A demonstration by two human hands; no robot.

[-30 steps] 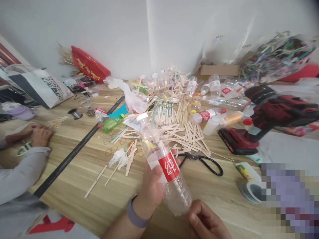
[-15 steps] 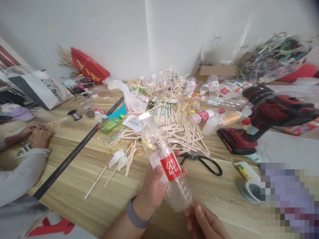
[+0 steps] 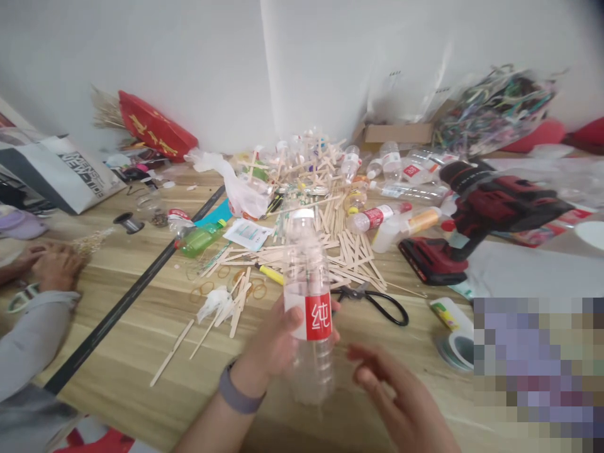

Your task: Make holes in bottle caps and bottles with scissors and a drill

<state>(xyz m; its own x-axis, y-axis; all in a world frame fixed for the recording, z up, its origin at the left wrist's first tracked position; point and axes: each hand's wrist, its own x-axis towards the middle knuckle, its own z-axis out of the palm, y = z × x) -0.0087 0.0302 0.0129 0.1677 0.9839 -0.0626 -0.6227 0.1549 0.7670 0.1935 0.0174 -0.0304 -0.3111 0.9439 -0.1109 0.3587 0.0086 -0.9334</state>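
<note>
With my left hand (image 3: 278, 340) wrapped round a clear, red-and-white-labelled plastic bottle (image 3: 318, 318) left of the black-handled metal shears (image 3: 361, 294) and my right hand (image 3: 391, 390) open nearer me, squeezing too hard could buckle the bottle's wall.

Left hand (image 3: 277, 340) grips a clear bottle (image 3: 309, 311), right hand (image 3: 394, 390) open just beside it

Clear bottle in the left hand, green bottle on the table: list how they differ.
Pose: the clear bottle is roughly upright in the left hand; the green bottle lies on its side on the table.
Colour: the clear bottle is colourless with a white cap; the green bottle is tinted, with a light green cap.
Shared: both look like see-through plastic bottles with caps on.
</note>
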